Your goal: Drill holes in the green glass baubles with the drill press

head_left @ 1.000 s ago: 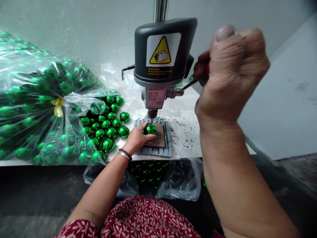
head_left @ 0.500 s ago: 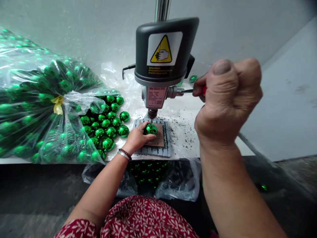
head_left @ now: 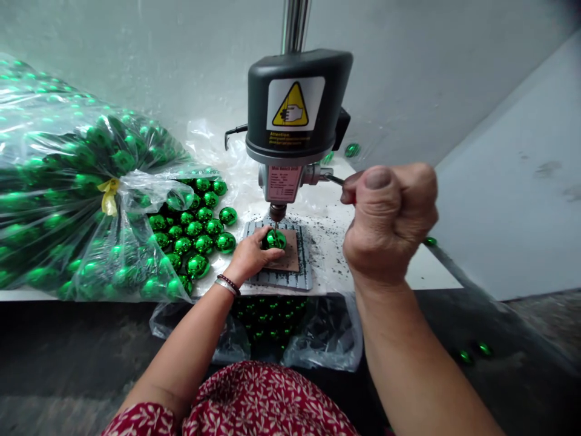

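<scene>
A shiny green bauble (head_left: 276, 240) rests on a brown board (head_left: 290, 257) over the grey slotted base (head_left: 305, 266) of a small bench drill (head_left: 297, 109). My left hand (head_left: 252, 254) grips it from the left, thumb and fingers around its side. The drill chuck (head_left: 277, 212) is right above, its thin bit reaching the bauble's top; whether it has pierced the surface I cannot tell. In front of the drill's right side, my right hand (head_left: 390, 212) is closed around the feed lever (head_left: 334, 178), whose grip is hidden in the fist.
Several loose green baubles (head_left: 204, 227) lie left of the drill. Beyond them bulges a clear bag (head_left: 91, 242) of baubles tied with yellow. Dark shavings are scattered on the white table (head_left: 436, 272). Below its front edge hangs an open plastic bag (head_left: 327, 339) with more baubles.
My right hand has moved down and left with the lever. The drill head appears slightly lower in view. My left hand keeps hold of the bauble on the board.
</scene>
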The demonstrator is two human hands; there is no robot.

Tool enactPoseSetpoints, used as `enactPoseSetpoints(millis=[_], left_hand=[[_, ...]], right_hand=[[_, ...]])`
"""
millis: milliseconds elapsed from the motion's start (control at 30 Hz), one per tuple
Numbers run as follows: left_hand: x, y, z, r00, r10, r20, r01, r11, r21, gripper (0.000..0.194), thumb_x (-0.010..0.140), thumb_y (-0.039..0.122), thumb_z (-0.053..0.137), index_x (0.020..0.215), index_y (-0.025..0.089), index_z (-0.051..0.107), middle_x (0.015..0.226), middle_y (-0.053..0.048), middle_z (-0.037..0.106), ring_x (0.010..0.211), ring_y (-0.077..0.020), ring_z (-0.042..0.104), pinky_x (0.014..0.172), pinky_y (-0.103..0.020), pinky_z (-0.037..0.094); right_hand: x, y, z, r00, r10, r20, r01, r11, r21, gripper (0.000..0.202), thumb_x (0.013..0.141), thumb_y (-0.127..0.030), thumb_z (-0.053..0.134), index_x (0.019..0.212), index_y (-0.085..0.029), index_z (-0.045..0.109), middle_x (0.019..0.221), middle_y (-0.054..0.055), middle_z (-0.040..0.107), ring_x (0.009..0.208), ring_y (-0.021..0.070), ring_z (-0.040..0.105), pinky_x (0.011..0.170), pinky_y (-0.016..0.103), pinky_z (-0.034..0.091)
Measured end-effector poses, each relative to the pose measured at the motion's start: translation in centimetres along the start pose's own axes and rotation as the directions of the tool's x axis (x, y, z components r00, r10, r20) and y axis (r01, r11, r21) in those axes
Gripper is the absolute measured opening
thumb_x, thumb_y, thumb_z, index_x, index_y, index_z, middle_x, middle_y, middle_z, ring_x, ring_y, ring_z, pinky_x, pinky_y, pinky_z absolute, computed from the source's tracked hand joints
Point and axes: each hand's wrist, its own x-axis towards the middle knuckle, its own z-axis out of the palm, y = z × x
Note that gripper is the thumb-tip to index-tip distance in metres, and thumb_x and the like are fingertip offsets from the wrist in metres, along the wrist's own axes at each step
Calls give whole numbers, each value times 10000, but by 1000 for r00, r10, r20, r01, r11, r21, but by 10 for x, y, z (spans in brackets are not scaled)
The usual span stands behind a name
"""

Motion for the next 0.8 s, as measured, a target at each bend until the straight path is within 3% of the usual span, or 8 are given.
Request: enactPoseSetpoints(millis=[333,600,700,800], left_hand=[[0,-3,1,1000,19,-7,-19,1000,7,690,687,358,741,1325,204,532,1219,-54,655,1118,-240,603,1015,-347,435],[3,-8,4,999,22,-23,-23,999,-37,692,670,344,750,1314,194,544,1228,-73,646,1118,-251,601,1021,-371,431],[4,-9,6,999,30,-36,-31,998,-45,702,671,350,743,1321,189,533,1231,-81,640,1123,-252,595,1007,-370,437],[0,-8,5,998,44,-46,-46,998,-34,645,672,348,737,1275,197,564,1116,-64,680,1020,-248,629,932,-372,477]], right_hand=[[-14,10,1,999,-45,-11,46,996,81,242,905,-325,447,737,-151,455,668,-26,485,644,19,485,641,215,402],[-38,11,2,993,110,-39,-105,988,110,292,900,-326,452,676,-139,433,605,-25,484,599,31,503,581,209,395],[-17,4,8,989,116,-94,-110,992,65,332,897,-366,456,658,-138,419,580,-32,472,567,27,490,577,209,391],[23,-1,16,983,124,-136,-135,988,-74,423,876,-474,450,628,-133,417,536,-44,425,507,13,412,548,205,343]])
